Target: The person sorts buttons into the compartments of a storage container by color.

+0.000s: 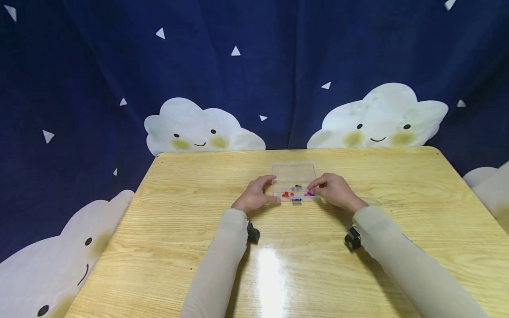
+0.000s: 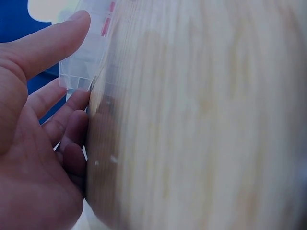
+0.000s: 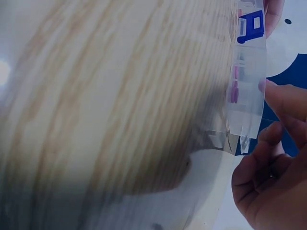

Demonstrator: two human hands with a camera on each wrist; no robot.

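Note:
A clear plastic compartment box (image 1: pixel 294 171) stands on the table with its lid raised at the back. Inside are small red pieces (image 1: pixel 285 194), purple pieces (image 1: pixel 308 193) and black pieces (image 1: pixel 296 187); their exact kind is too small to tell. A blue latch (image 3: pixel 252 27) sits on the box's front. My left hand (image 1: pixel 256 194) holds the box's left end, thumb near the front corner and fingers toward the back. The right hand (image 1: pixel 332 190) reaches over the right end, fingertips among the purple pieces. Whether they pinch a piece is hidden.
The light wooden table (image 1: pixel 191 229) extends around the box on all sides. A dark blue curtain (image 1: pixel 278 79) with white clouds hangs behind its far edge. Small black cameras sit on both wrists.

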